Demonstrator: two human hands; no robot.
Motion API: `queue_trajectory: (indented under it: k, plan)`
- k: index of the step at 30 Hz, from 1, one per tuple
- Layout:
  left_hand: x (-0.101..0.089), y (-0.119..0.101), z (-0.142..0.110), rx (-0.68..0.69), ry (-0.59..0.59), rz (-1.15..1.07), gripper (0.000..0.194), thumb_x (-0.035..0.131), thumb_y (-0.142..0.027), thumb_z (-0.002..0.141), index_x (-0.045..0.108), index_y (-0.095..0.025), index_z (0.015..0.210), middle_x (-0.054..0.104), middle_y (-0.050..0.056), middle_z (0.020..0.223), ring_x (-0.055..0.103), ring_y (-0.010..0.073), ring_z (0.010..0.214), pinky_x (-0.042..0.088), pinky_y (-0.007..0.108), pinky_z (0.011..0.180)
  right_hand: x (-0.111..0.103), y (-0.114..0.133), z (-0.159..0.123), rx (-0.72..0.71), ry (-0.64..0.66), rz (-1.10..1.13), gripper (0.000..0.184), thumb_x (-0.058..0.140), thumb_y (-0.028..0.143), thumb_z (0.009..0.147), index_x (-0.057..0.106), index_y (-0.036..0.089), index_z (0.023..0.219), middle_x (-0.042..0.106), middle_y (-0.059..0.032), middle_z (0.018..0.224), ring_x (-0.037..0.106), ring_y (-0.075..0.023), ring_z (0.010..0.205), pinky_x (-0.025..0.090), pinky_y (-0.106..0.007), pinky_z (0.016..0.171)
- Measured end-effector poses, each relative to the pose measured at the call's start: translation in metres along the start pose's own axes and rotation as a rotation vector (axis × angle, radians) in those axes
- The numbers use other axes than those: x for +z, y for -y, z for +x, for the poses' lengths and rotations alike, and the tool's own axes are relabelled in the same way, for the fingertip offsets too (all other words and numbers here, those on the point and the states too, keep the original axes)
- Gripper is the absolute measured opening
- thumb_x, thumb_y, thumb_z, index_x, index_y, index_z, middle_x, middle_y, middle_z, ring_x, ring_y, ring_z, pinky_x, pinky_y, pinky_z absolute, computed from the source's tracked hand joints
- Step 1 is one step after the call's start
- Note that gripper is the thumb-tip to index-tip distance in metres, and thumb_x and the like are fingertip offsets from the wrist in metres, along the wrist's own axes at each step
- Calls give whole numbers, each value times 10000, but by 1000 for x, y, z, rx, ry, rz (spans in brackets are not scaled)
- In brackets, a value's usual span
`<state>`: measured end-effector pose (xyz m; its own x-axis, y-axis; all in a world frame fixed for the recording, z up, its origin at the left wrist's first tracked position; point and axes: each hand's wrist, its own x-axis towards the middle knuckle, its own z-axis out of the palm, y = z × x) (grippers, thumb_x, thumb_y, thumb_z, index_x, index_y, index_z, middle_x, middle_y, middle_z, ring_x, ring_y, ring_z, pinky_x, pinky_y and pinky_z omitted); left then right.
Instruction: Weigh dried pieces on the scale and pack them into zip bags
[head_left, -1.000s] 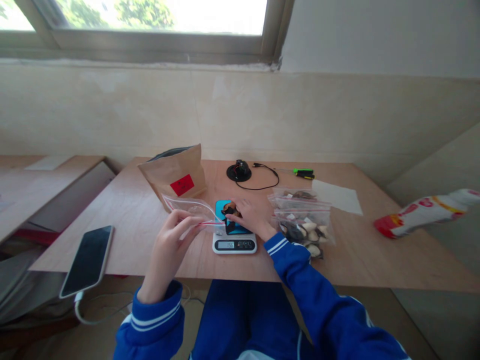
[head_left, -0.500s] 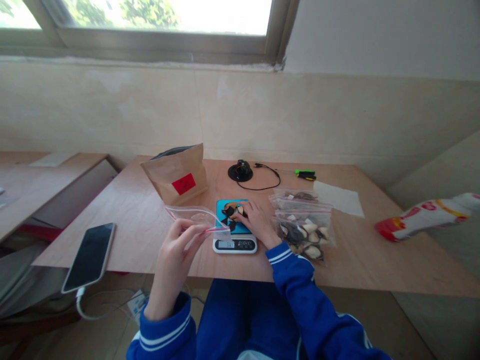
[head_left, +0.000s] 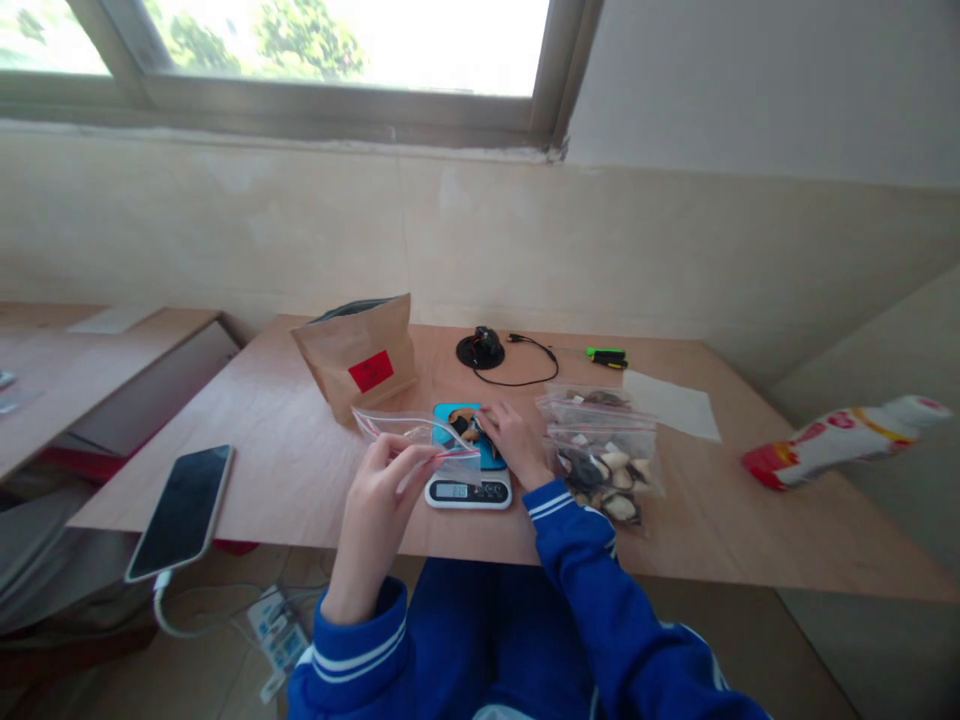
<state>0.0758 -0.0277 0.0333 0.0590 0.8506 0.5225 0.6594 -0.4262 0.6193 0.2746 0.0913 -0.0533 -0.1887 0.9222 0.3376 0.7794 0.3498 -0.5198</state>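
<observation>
In my left hand (head_left: 390,475) is the rim of a clear zip bag (head_left: 459,467), pinched between thumb and fingers. The bag's mouth gapes and its right end overhangs a small digital scale (head_left: 495,493) with a blue platform. Dark and tan dried mushroom pieces (head_left: 462,424) lie on that platform. At its right side my right hand (head_left: 516,442) has its fingers closed on a dark dried mushroom piece, partly hidden by the fingers. The lit display shows digits too blurred to read surely.
Filled zip bags of dried mushrooms (head_left: 611,470) lie right of the scale. A brown paper pouch (head_left: 367,350) stands behind left. Farther back are a black round-based device (head_left: 480,348), a cable and screwdrivers (head_left: 607,357). A phone (head_left: 184,510), white paper (head_left: 675,405) and a bottle (head_left: 840,440) flank them.
The zip bag and my left hand have shifted right over the scale. My right hand's fingers have drawn together at the mushroom pieces, and the display's digits have changed.
</observation>
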Motion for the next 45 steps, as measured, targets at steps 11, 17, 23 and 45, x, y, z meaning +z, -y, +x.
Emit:
queue_trajectory:
  k: [11,17,23,45]
  plan:
    - [12,-4,2,63,-32,52,140,560,-277,906,691,-236,933,511,26,878,541,137,802,490,266,693,-65,76,9,206,-322,859,421,431,563,915,608,181,915,638,-24,806,577,-121,666,459,-234,600]
    - [17,-18,7,152,-78,10,121,593,-244,883,711,-236,858,428,12,855,497,120,758,509,256,650,-93,135,3,44,-21,786,343,463,508,928,591,192,894,631,-5,800,599,-113,692,464,-224,613]
    - [19,-18,2,136,-151,57,110,602,-192,867,699,-243,869,373,25,956,497,131,836,543,301,742,-79,128,-6,-142,5,255,256,475,412,955,590,197,878,611,-38,913,613,-160,816,466,-279,742]
    - [16,-4,-7,87,-101,21,88,677,-298,807,755,-293,849,474,73,1086,456,243,1093,501,459,927,-99,112,-5,-347,520,634,354,380,312,994,626,195,1220,695,-39,1083,634,-138,981,475,-245,816]
